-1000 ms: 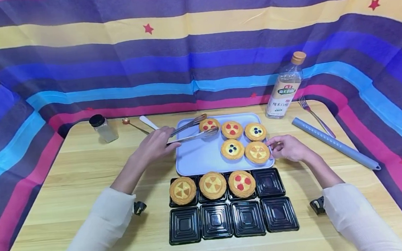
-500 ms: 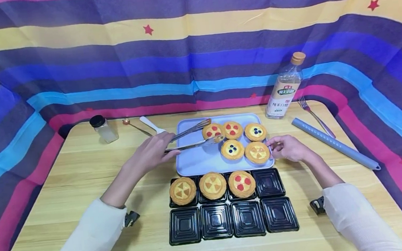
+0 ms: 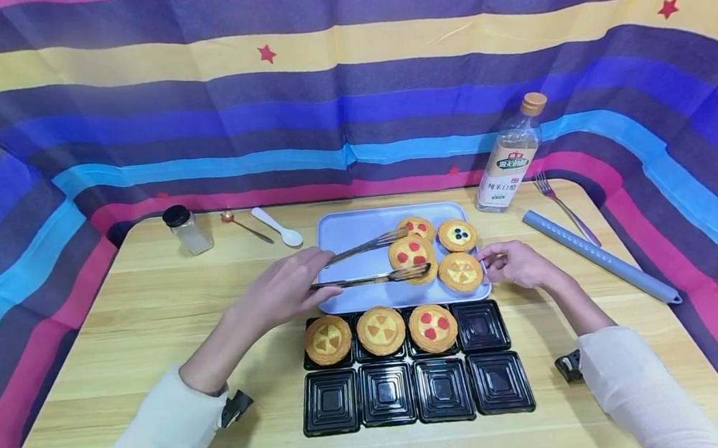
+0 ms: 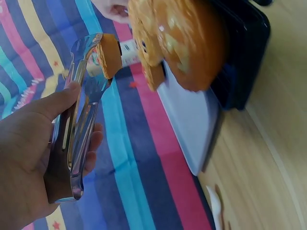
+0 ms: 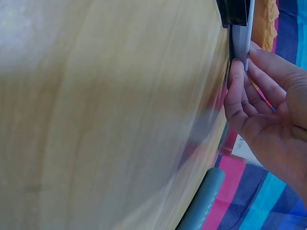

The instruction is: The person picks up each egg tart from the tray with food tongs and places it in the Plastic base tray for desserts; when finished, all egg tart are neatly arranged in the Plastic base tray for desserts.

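My left hand (image 3: pixel 288 292) grips metal tongs (image 3: pixel 369 263), also seen as tongs (image 4: pixel 79 115) in the left wrist view. The tongs clamp a tart with red dots (image 3: pixel 410 254), lifted above the pale blue tray (image 3: pixel 347 232). On the tray lie another red-dot tart (image 3: pixel 420 227), a blueberry tart (image 3: pixel 457 235) and a yellow-wedge tart (image 3: pixel 460 271); one more is mostly hidden under the lifted tart. My right hand (image 3: pixel 514 264) pinches the tray's right edge (image 5: pixel 242 40). Three tarts (image 3: pixel 379 331) fill black trays in the near row; the black tray (image 3: pixel 481 326) at its right end holds nothing.
A second row of several black trays (image 3: pixel 416 391) lies nearer me. A spice jar (image 3: pixel 186 229), a small spoon (image 3: pixel 246 227) and a white scoop (image 3: pixel 276 226) lie at back left. A bottle (image 3: pixel 511 153), a fork (image 3: pixel 561 208) and a grey-blue rod (image 3: pixel 599 256) are at the right.
The left hand has carried the red-dot tart in the tongs from the tray's back left toward me and to the right. The right hand has stayed on the tray edge.
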Available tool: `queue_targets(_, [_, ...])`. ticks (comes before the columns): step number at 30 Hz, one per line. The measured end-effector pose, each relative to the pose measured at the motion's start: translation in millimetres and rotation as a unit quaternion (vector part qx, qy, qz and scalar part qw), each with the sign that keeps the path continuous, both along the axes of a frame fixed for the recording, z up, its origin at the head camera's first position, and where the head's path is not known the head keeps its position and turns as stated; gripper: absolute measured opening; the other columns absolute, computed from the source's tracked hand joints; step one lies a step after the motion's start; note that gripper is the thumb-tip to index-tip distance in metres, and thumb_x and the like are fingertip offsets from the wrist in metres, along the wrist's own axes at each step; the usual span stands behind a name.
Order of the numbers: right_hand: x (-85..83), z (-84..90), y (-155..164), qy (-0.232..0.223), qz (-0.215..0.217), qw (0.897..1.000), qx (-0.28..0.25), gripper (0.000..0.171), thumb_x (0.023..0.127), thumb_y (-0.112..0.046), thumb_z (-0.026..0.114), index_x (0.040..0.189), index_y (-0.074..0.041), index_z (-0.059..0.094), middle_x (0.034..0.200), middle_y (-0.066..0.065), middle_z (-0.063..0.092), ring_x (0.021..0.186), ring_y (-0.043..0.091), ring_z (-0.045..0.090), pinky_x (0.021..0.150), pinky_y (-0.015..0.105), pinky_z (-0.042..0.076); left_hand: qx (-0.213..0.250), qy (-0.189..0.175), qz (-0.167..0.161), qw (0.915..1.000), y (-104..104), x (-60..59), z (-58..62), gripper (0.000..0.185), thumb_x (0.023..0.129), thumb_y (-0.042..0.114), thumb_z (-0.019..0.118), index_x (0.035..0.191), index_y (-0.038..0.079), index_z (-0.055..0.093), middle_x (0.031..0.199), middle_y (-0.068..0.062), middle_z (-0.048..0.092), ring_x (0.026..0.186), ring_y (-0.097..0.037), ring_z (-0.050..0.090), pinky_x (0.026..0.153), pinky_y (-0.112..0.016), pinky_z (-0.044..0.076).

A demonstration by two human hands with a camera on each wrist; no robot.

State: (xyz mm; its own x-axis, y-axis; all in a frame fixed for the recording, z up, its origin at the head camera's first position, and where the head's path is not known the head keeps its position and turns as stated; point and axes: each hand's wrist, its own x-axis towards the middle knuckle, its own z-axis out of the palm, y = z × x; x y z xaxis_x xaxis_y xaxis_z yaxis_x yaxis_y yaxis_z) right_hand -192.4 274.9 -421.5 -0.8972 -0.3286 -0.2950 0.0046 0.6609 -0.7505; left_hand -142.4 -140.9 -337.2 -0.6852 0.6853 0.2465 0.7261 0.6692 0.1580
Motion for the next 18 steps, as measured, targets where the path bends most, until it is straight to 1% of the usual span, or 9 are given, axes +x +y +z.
queue_targets(3, [0.0, -0.4, 0.9, 0.002, 0.003, 1.0, -0.004, 0.05, 0.075, -0.003, 0.073, 0.12, 0.008, 0.056, 0.105, 0.024, 0.062, 0.078, 0.013, 0.06, 0.062, 0.021, 0.049, -0.007, -0.003, -0.008, 0.9999, 7.6, 5.2, 1.9, 0.052, 0.089, 0.035, 0.065, 0.121, -0.005, 0.057, 0.11, -0.017, 0.066, 0.093, -0.023, 0.066, 0.081, -0.035, 0.057])
queue_targets(5, [0.3, -0.2, 1.2, 0.001, 0.005, 1.0, -0.007, 0.049, 0.075, -0.003, 0.073, 0.12, 0.008, 0.056, 0.105, 0.024, 0.062, 0.079, 0.014, 0.06, 0.062, 0.021, 0.05, -0.014, -0.008, -0.012, 0.9998, 13.2, 8.3, 2.6, 0.051, 0.09, 0.036, 0.064, 0.121, -0.004, 0.057, 0.11, -0.015, 0.066, 0.095, -0.023, 0.066, 0.082, -0.034, 0.057])
queue_targets(8, [1.2, 1.3, 1.9, 0.0, 0.01, 1.0, -0.009, 0.049, 0.076, -0.004, 0.073, 0.121, 0.008, 0.056, 0.106, 0.024, 0.062, 0.08, 0.015, 0.061, 0.064, 0.021, 0.05, -0.024, -0.011, -0.022, 0.9994, 22.7, 12.9, 2.7, 0.052, 0.09, 0.037, 0.063, 0.122, -0.004, 0.056, 0.109, -0.013, 0.066, 0.094, -0.021, 0.065, 0.081, -0.031, 0.057])
queue_targets(13, [1.8, 2.7, 2.9, 0.001, 0.014, 1.0, -0.008, 0.046, 0.079, -0.005, 0.072, 0.121, 0.007, 0.057, 0.105, 0.024, 0.062, 0.082, 0.016, 0.06, 0.067, 0.021, 0.05, -0.04, -0.025, -0.036, 0.9982, 41.3, 20.4, 1.0, 0.053, 0.09, 0.039, 0.062, 0.124, -0.001, 0.056, 0.111, -0.011, 0.065, 0.097, -0.02, 0.064, 0.081, -0.03, 0.057])
queue_targets(18, [1.1, 2.2, 3.3, 0.005, 0.016, 1.0, -0.001, 0.045, 0.08, -0.002, 0.068, 0.123, 0.006, 0.057, 0.108, 0.023, 0.062, 0.087, 0.018, 0.059, 0.07, 0.021, 0.05, -0.055, -0.034, -0.053, 0.9965, 58.1, 28.2, -1.7, 0.051, 0.091, 0.041, 0.06, 0.124, 0.002, 0.056, 0.111, -0.008, 0.064, 0.099, -0.017, 0.062, 0.084, -0.03, 0.056])
